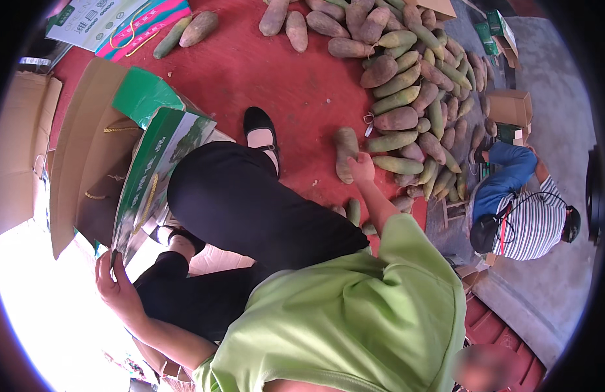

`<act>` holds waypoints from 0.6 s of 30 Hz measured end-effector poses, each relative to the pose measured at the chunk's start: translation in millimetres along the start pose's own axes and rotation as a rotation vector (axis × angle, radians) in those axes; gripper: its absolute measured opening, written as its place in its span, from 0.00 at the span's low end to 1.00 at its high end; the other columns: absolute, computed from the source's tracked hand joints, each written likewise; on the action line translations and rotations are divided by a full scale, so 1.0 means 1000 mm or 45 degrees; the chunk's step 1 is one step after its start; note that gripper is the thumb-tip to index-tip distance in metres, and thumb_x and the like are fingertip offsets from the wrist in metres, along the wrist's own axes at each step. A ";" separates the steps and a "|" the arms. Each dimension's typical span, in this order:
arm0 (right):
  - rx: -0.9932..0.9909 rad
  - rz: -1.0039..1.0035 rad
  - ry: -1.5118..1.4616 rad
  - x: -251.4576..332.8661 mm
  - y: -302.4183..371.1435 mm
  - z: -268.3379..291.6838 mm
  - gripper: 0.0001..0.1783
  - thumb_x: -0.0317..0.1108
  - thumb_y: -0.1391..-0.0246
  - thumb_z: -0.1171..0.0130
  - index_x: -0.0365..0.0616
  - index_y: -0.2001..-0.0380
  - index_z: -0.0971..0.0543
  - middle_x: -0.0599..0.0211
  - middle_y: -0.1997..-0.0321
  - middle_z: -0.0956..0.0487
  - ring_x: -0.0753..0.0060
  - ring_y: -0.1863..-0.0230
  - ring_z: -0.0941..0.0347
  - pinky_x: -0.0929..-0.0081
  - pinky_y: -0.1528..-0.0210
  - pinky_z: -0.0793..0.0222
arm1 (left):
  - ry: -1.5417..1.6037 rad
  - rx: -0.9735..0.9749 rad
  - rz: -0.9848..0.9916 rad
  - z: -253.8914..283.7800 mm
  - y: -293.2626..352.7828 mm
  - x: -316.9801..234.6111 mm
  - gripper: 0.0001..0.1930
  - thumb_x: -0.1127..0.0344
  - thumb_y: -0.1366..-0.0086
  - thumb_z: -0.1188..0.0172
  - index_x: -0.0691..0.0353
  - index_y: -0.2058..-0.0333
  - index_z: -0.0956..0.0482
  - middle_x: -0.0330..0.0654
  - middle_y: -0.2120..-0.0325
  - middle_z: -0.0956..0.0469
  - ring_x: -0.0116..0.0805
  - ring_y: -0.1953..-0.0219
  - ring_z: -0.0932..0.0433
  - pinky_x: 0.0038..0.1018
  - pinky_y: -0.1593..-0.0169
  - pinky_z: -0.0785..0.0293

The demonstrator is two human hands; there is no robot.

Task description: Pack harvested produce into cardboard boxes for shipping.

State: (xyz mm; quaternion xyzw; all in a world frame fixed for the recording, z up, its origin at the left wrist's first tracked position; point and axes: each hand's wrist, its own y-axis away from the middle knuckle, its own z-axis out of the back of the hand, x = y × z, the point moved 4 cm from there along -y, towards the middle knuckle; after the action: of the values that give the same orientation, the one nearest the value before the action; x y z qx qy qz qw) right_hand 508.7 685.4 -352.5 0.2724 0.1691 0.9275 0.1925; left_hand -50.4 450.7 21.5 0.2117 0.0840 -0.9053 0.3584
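Note:
My right hand (362,168) is closed against the side of a brownish-green oblong vegetable (345,147) over the red floor, just left of the large pile. The fingertips are partly hidden. At the lower left, my left hand (116,284) pinches the corner of a green-and-white printed carton (134,196). That carton stands open beside my legs, with brown cardboard flaps and yellow rope handles. The heaped oblong vegetables (399,98) are green or dusty reddish brown, with several lying loose at the pile's edges.
A printed bag (113,26) with pink and blue stripes lies at the upper left, near two loose vegetables (185,32). Another brown carton (21,144) stands at the far left. Beyond the pile, a person in a striped shirt (531,225) sits near an open box (510,108).

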 end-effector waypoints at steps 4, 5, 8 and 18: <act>0.135 0.584 0.623 0.096 0.054 0.016 0.24 0.37 0.54 0.39 0.48 0.51 0.27 0.62 0.41 0.30 0.58 0.38 0.37 0.56 0.42 0.37 | 0.007 -0.008 -0.034 -0.003 -0.001 0.000 0.06 0.75 0.37 0.45 0.69 0.63 0.22 0.45 0.69 0.22 0.38 0.65 0.24 0.30 0.59 0.29; 0.176 0.972 0.889 0.106 0.061 0.012 0.22 0.37 0.52 0.42 0.51 0.51 0.27 0.64 0.41 0.31 0.57 0.38 0.38 0.51 0.42 0.38 | 0.031 -0.006 -0.038 -0.006 -0.003 -0.001 0.06 0.76 0.37 0.45 0.69 0.63 0.22 0.45 0.69 0.22 0.38 0.66 0.24 0.29 0.60 0.29; 0.413 1.602 1.322 0.123 0.068 -0.016 0.19 0.36 0.49 0.47 0.52 0.51 0.28 0.65 0.39 0.33 0.59 0.33 0.44 0.42 0.38 0.45 | -0.032 -0.040 -0.046 0.004 0.000 -0.018 0.06 0.76 0.37 0.45 0.69 0.63 0.22 0.45 0.69 0.22 0.39 0.66 0.23 0.29 0.60 0.29; 0.775 2.201 1.561 0.112 0.050 -0.098 0.16 0.39 0.50 0.46 0.50 0.57 0.23 0.67 0.47 0.28 0.57 0.38 0.37 0.33 0.36 0.53 | -0.018 -0.032 0.040 0.007 -0.005 -0.034 0.08 0.76 0.42 0.44 0.67 0.64 0.19 0.48 0.68 0.20 0.44 0.64 0.20 0.31 0.58 0.26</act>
State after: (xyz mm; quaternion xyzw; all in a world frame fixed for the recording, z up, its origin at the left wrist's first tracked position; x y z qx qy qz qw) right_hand 352.1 672.0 -360.3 -0.1717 0.2096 0.6467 -0.7130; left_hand -33.9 473.4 43.4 0.2021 0.0896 -0.9000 0.3756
